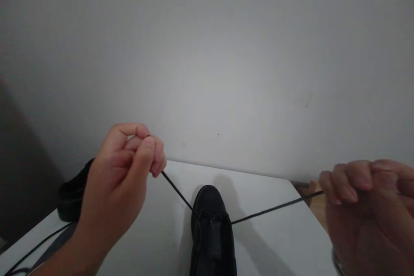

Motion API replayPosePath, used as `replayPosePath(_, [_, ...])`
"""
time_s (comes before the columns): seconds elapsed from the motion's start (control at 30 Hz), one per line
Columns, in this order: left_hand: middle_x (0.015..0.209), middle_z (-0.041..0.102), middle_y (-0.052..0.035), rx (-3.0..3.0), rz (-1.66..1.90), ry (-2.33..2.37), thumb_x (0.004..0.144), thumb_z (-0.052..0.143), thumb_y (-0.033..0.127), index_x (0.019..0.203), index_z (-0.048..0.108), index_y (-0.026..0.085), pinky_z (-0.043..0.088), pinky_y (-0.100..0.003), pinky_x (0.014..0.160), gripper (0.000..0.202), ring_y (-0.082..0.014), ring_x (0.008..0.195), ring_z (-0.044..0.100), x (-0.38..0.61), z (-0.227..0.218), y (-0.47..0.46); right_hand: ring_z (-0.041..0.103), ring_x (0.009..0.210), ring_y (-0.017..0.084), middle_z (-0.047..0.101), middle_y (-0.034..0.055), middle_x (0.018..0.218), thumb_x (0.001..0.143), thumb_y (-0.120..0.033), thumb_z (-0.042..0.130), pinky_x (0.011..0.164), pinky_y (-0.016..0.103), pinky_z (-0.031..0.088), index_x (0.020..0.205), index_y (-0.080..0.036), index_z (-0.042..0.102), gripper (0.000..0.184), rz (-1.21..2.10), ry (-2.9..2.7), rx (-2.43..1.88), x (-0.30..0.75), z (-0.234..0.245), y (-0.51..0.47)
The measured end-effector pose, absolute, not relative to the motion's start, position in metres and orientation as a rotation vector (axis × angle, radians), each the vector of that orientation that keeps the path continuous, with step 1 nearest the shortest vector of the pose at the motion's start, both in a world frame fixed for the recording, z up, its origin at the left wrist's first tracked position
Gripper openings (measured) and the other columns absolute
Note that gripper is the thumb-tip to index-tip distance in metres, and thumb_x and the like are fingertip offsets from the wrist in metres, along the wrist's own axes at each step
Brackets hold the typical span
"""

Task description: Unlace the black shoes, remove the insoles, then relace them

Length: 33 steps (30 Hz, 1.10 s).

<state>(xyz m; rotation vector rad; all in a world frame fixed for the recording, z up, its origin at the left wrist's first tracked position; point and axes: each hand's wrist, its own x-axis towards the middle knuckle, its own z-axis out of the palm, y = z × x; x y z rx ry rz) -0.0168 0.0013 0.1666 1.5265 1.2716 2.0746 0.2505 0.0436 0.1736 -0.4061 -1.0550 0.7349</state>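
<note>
A black shoe (211,228) stands on a white table (278,237), toe pointing away from me toward the wall. A thin black lace runs out of its front eyelets to both sides. My left hand (124,177) is raised left of the shoe, fingers pinched shut on the left lace end (176,189), which is pulled taut. My right hand (365,207) is at the right edge of view, fingers curled shut on the right lace end (274,208), also stretched tight.
A second black shoe (73,196) sits at the table's far left, partly behind my left wrist. Another black cord (35,248) trails across the table's left corner. A plain grey wall (207,51) rises right behind the table. Wooden floor (315,207) shows past the table's right edge.
</note>
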Motion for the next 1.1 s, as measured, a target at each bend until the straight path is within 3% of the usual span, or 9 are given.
replayPosePath(0.2, [0.059,0.045,0.0060,1.848,1.543,1.835,0.093,0.050,0.040,0.091,0.055,0.025,0.031,-0.025,0.047,0.016,-0.0132,0.052,0.042,-0.037,0.142,0.001,0.039,0.058,0.010,0.046,-0.0027,0.067,0.080,-0.037,0.074,0.046,0.018,0.032,0.082,-0.023,0.059,0.020,0.819,-1.175,-0.735,0.273,0.147,0.061])
replayPosePath(0.4, [0.082,0.064,-0.0006,2.051,0.622,1.674,0.093,0.047,0.048,0.088,0.069,0.023,0.041,-0.028,0.069,0.033,-0.0171,0.073,0.058,-0.025,0.101,0.008,0.049,0.062,0.012,0.057,-0.0001,0.076,0.094,-0.049,0.051,0.055,0.024,0.037,0.092,-0.023,0.059,0.027,0.878,-1.975,-1.129,0.259,0.104,0.060])
replayPosePath(0.5, [0.089,0.064,-0.0012,2.012,0.515,1.448,0.093,0.049,0.044,0.086,0.069,0.023,0.043,-0.027,0.077,0.030,-0.0175,0.084,0.060,-0.015,0.082,0.008,0.053,0.065,0.014,0.064,0.0017,0.083,0.093,-0.048,0.052,0.060,0.027,0.037,0.101,-0.021,0.059,0.029,1.014,-2.289,-1.263,0.242,0.087,0.053])
replayPosePath(0.6, [0.100,0.063,-0.0037,1.899,0.551,1.356,0.093,0.048,0.040,0.083,0.067,0.020,0.045,-0.026,0.077,0.029,-0.0171,0.087,0.060,-0.011,0.073,0.005,0.051,0.064,0.015,0.061,0.0000,0.071,0.090,-0.046,0.056,0.058,0.027,0.033,0.089,-0.019,0.059,0.027,1.099,-2.401,-1.306,0.235,0.070,0.049])
replayPosePath(0.67, [0.120,0.059,-0.0069,1.795,0.588,1.358,0.091,0.048,0.042,0.083,0.067,0.020,0.047,-0.028,0.081,0.030,-0.0217,0.104,0.059,-0.011,0.071,0.003,0.049,0.063,0.015,0.056,-0.0005,0.065,0.092,-0.047,0.049,0.057,0.027,0.033,0.076,-0.019,0.056,0.034,1.123,-2.377,-1.295,0.237,0.061,0.050])
replayPosePath(0.77, [0.139,0.052,-0.0051,1.690,0.607,1.363,0.087,0.055,0.044,0.079,0.070,0.022,0.040,-0.034,0.101,0.027,-0.0300,0.135,0.039,-0.012,0.070,0.002,0.059,0.087,0.021,0.064,0.0059,0.086,0.092,-0.054,0.046,0.076,0.031,0.042,0.069,-0.019,0.057,0.043,1.165,-2.237,-1.217,0.243,0.052,0.052])
replayPosePath(0.9, [0.122,0.067,-0.0020,1.650,0.655,1.272,0.085,0.059,0.040,0.071,0.072,0.022,0.028,-0.035,0.112,0.026,-0.0278,0.132,0.045,-0.005,0.076,0.003,0.037,0.137,0.027,0.069,0.0096,0.105,0.084,-0.063,0.058,0.113,0.041,0.022,0.066,-0.020,0.064,0.046,1.473,-2.058,-1.130,0.245,0.054,0.052])
replayPosePath(1.0, [0.093,0.074,-0.0014,1.670,0.634,1.202,0.086,0.058,0.037,0.065,0.072,0.022,0.029,-0.034,0.112,0.029,-0.0251,0.126,0.051,0.002,0.084,0.003,0.031,0.142,0.027,0.073,0.0101,0.094,0.079,-0.064,0.064,0.118,0.043,0.010,0.063,-0.021,0.066,0.046,1.625,-2.007,-1.122,0.241,0.067,0.051])
replayPosePath(1.1, [0.078,0.074,-0.0023,1.691,0.572,1.182,0.085,0.060,0.037,0.066,0.074,0.022,0.019,-0.039,0.117,0.027,-0.0269,0.130,0.048,0.007,0.090,0.003,0.038,0.138,0.030,0.071,0.0101,0.110,0.076,-0.061,0.068,0.118,0.043,0.013,0.064,-0.020,0.067,0.043,1.700,-2.008,-1.068,0.238,0.083,0.049])
